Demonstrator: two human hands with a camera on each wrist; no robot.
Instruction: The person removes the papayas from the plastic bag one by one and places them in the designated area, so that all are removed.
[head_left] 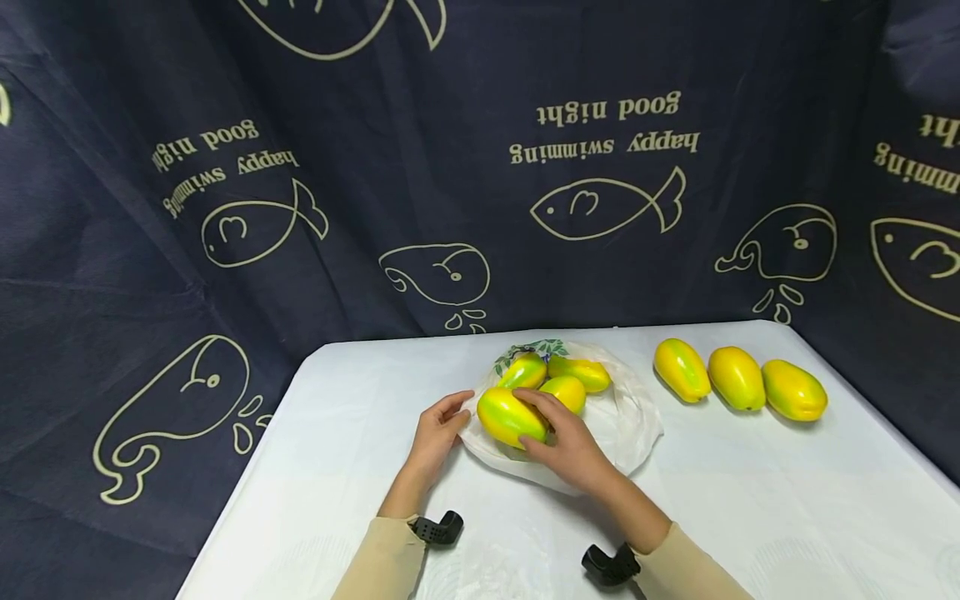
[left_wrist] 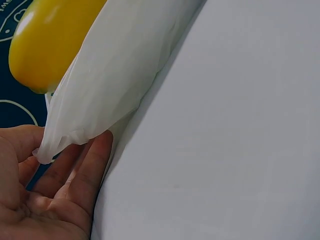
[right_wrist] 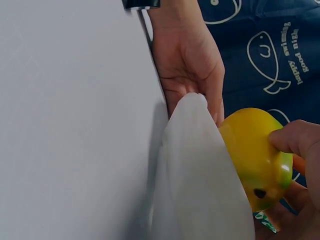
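Note:
A white plastic bag [head_left: 633,429] lies spread on the table, its mouth facing up. Three yellow-green papayas [head_left: 592,375] sit in it. My right hand [head_left: 566,440] grips another papaya [head_left: 510,415] over the near left part of the bag, thumb on one side and fingers on the other; the right wrist view shows the dark spot at its end. At the bag's left edge, my left hand [head_left: 438,429] pinches the rim. In the left wrist view the bag's edge [left_wrist: 75,127] runs between the thumb and the fingers of that hand [left_wrist: 55,195].
Three more papayas [head_left: 737,379] lie in a row on the table to the right of the bag. The table [head_left: 360,417] has a white cover. A dark blue curtain [head_left: 420,167] with fish and whale drawings hangs behind and beside it.

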